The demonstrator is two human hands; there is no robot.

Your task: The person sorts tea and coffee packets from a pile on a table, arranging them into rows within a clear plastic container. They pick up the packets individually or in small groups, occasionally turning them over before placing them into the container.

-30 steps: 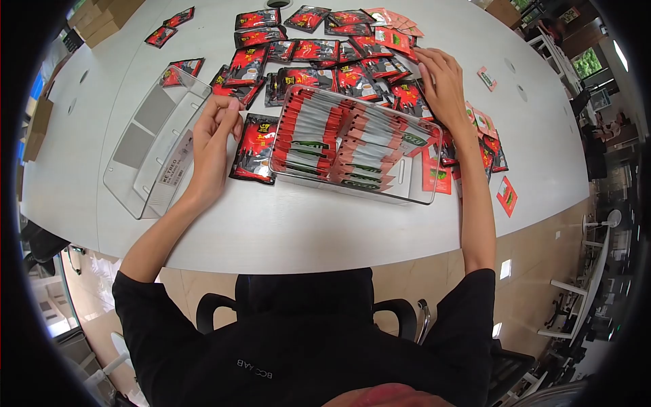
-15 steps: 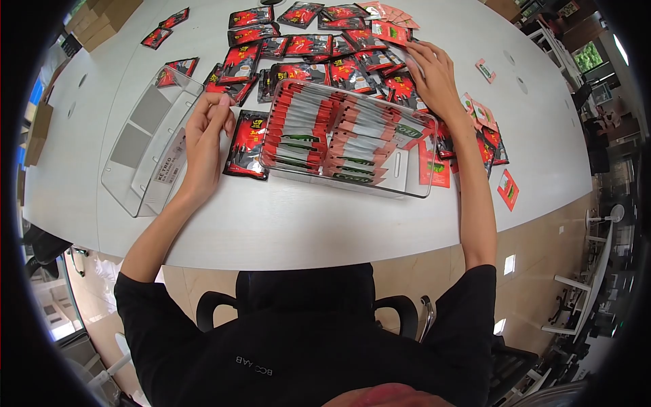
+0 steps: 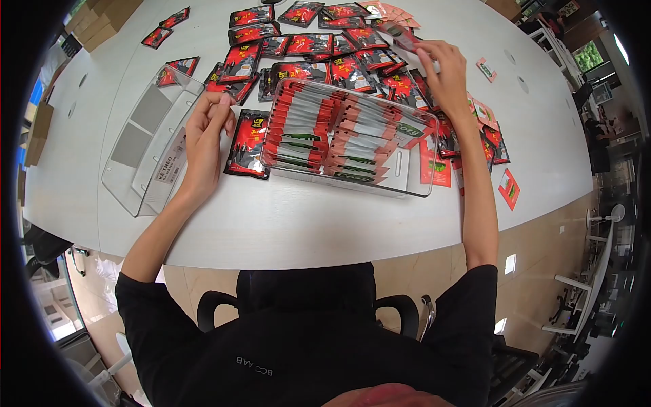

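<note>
My right hand point(image 3: 444, 71) pinches a red tea sachet point(image 3: 400, 36) by one end, lifted at the far right of the packet pile. Below it stands a clear plastic box point(image 3: 407, 191) with two rows of upright Cozy tea sachets point(image 3: 359, 136). My left hand point(image 3: 205, 132) rests with curled fingers between an empty-looking clear bin point(image 3: 125, 186) and a black-and-red coffee packet point(image 3: 247, 146); nothing shows in its fingers. Several more coffee packets point(image 3: 308, 45) lie spread behind the box.
Loose pink-red sachets point(image 3: 508, 189) lie right of the box, and a fan of them point(image 3: 393, 13) sits at the back. Two small packets point(image 3: 157, 37) are at far left. Cardboard boxes point(image 3: 102, 24) stand at the back left. The white table's front edge point(image 3: 312, 261) is near my body.
My right hand has risen and shifted slightly right, lifting the tea sachet off the pile at an angle. My left hand and the box stay put.
</note>
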